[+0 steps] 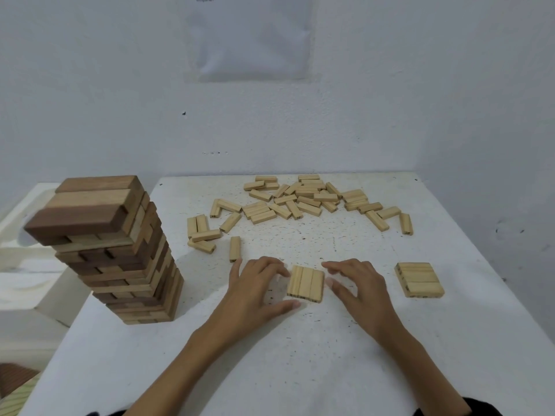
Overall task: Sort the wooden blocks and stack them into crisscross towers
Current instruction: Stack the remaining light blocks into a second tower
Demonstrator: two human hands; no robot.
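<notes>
My left hand (258, 283) and right hand (357, 286) flank the three-block layer (305, 283), fingers loose, gripping nothing. Squaring it, I think.

Matt pale wooden blocks (305, 284), darker-wood tower (120, 253), rough speckled white table (300, 355).

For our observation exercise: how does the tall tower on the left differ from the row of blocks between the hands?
The tall tower has many crisscrossed layers; the row of blocks lies flat, three side by side. The tower mixes dark and pale wood; the row is all pale. Both rest on the white table.
</notes>
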